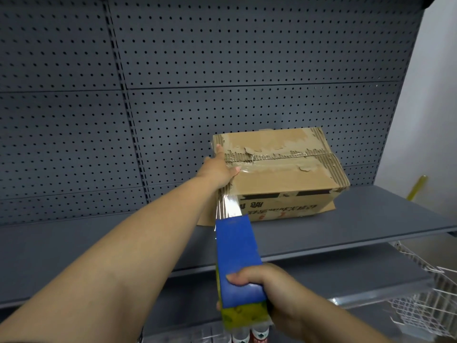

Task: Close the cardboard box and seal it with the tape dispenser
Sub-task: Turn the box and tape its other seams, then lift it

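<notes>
the cardboard box (pixel 284 179) sits closed on the grey shelf (pixel 371 214), against the pegboard back panel (pixel 222 70). the left hand (pixel 217 169) lies flat, fingers straight, pressing on the box's top left end. the right hand (pixel 267 285) grips the blue tape dispenser (pixel 237 253). a strip of clear tape (pixel 227 204) stretches from the dispenser up to the box's near left corner. a white wire basket (pixel 425 280) hangs lower right.

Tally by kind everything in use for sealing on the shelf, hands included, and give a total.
cardboard box: 1
tape dispenser: 1
hands: 2 (left hand pressing on the box, right hand gripping the dispenser)
Total: 4
</notes>
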`<state>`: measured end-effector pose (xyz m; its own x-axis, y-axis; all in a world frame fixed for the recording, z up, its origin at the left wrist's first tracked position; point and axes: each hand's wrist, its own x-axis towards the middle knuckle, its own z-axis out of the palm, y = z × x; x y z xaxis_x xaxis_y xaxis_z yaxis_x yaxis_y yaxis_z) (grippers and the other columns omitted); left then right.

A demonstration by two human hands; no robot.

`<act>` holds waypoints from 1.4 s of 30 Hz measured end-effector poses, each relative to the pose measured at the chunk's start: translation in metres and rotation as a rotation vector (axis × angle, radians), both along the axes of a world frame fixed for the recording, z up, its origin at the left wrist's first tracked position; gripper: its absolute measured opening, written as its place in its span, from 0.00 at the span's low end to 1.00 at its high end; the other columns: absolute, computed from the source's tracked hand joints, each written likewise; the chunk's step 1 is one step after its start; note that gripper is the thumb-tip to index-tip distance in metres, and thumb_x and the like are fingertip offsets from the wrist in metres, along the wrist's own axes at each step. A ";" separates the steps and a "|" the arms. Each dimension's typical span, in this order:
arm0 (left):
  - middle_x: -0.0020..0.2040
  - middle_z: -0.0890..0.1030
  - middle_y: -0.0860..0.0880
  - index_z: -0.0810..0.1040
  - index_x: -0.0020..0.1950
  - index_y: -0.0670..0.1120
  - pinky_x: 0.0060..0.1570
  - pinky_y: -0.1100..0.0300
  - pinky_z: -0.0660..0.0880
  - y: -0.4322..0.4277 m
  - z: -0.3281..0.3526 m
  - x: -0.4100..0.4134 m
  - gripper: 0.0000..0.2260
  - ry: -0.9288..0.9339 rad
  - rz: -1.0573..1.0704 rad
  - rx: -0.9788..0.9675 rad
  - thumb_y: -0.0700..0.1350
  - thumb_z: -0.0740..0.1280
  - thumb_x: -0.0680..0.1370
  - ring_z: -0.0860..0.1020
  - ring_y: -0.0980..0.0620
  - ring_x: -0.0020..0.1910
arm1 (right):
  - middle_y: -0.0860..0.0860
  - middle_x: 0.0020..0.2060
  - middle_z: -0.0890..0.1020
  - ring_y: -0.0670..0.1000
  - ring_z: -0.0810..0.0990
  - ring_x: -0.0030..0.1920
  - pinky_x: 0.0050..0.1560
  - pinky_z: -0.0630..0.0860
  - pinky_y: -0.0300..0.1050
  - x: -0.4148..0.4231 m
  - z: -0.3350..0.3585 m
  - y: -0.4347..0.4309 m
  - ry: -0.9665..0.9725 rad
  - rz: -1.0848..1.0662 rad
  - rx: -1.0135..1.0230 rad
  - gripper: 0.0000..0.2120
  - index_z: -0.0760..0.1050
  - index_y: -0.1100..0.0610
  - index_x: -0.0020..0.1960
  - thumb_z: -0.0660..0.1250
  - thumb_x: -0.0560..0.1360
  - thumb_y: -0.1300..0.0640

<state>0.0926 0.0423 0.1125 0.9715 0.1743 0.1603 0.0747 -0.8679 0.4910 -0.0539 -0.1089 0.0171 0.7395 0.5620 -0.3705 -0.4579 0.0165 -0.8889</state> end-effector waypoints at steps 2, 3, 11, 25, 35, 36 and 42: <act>0.73 0.52 0.39 0.42 0.77 0.48 0.65 0.53 0.66 0.001 -0.004 -0.001 0.38 -0.064 0.017 -0.016 0.59 0.62 0.77 0.68 0.41 0.66 | 0.61 0.39 0.84 0.59 0.82 0.37 0.42 0.80 0.49 0.004 0.006 -0.003 0.034 0.018 0.013 0.20 0.82 0.65 0.48 0.73 0.55 0.63; 0.70 0.55 0.41 0.47 0.77 0.47 0.66 0.54 0.65 0.002 -0.007 -0.002 0.38 -0.137 0.011 0.009 0.59 0.63 0.76 0.67 0.42 0.66 | 0.60 0.37 0.84 0.58 0.82 0.34 0.39 0.80 0.48 0.006 0.009 -0.005 0.044 0.020 0.024 0.19 0.83 0.65 0.46 0.73 0.55 0.63; 0.71 0.62 0.44 0.61 0.74 0.46 0.64 0.53 0.70 0.017 -0.020 -0.014 0.28 -0.331 -0.144 0.236 0.60 0.52 0.79 0.69 0.46 0.67 | 0.59 0.33 0.84 0.56 0.83 0.29 0.31 0.79 0.43 0.017 0.020 0.000 0.075 -0.079 0.051 0.08 0.79 0.63 0.46 0.68 0.70 0.59; 0.78 0.43 0.47 0.53 0.76 0.51 0.73 0.54 0.38 0.035 -0.037 -0.009 0.38 -0.267 -0.415 0.577 0.68 0.40 0.71 0.37 0.52 0.76 | 0.61 0.37 0.84 0.58 0.84 0.34 0.36 0.80 0.46 0.031 0.027 0.011 0.115 0.046 0.058 0.19 0.76 0.64 0.53 0.69 0.64 0.58; 0.78 0.48 0.47 0.54 0.76 0.49 0.71 0.57 0.39 0.033 -0.036 -0.003 0.40 -0.284 -0.419 0.613 0.68 0.37 0.70 0.42 0.51 0.77 | 0.63 0.37 0.84 0.62 0.83 0.32 0.35 0.81 0.49 0.025 0.018 0.012 0.179 0.032 0.127 0.12 0.75 0.65 0.53 0.62 0.72 0.62; 0.78 0.49 0.47 0.55 0.76 0.50 0.71 0.57 0.38 0.033 -0.035 -0.003 0.40 -0.289 -0.415 0.625 0.68 0.37 0.70 0.43 0.51 0.77 | 0.63 0.35 0.83 0.61 0.83 0.31 0.33 0.81 0.47 0.025 0.021 0.011 0.177 0.006 0.118 0.11 0.75 0.65 0.52 0.63 0.72 0.61; 0.78 0.51 0.46 0.56 0.76 0.49 0.72 0.57 0.39 0.031 -0.036 -0.002 0.40 -0.313 -0.403 0.676 0.67 0.36 0.69 0.45 0.50 0.77 | 0.59 0.31 0.83 0.58 0.82 0.29 0.28 0.78 0.43 0.029 0.032 0.020 0.111 -0.150 0.071 0.10 0.76 0.61 0.49 0.67 0.71 0.57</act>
